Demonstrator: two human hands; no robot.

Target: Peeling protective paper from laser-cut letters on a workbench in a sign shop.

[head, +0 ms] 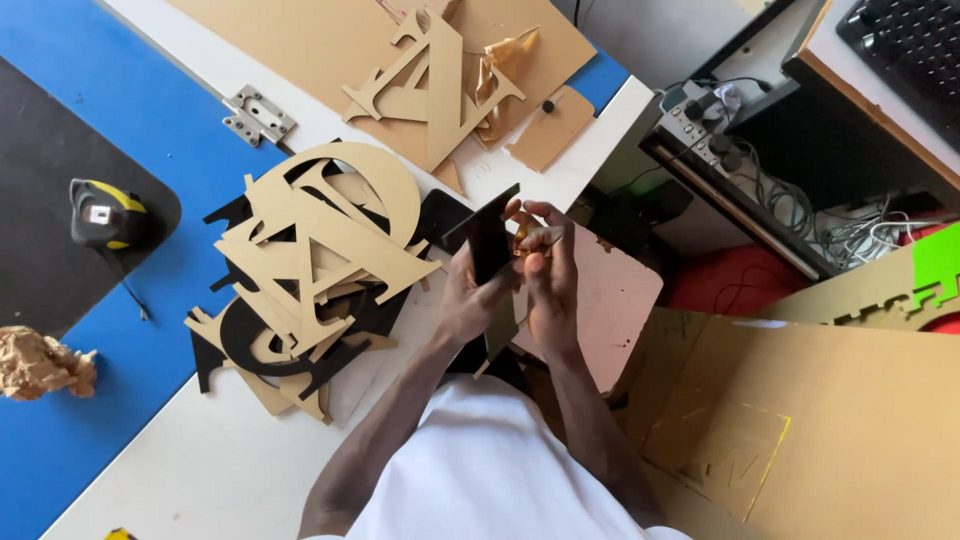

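- Overhead, the head view shows both hands raised above the edge of the white surface [200,470], close together — just beside each other.
- Left hand [468,295]: its grip is closed on a flat black cut-out piece [488,240], held upright between thumb and fingers.
- Right hand [548,275]: fingers curl at the piece's edge, pinching a small scrap of gold film [530,240] against it.
- Just left of the hands lies a heap of tan and black cut-out letters [320,260] on the surface.
- Farther up, more tan letters [430,75] rest on a brown board [300,40].
- Well apart at the left — a black-and-yellow tape measure [105,215] on a dark mat, and a metal hinge [258,115] near the blue sheet [120,330].
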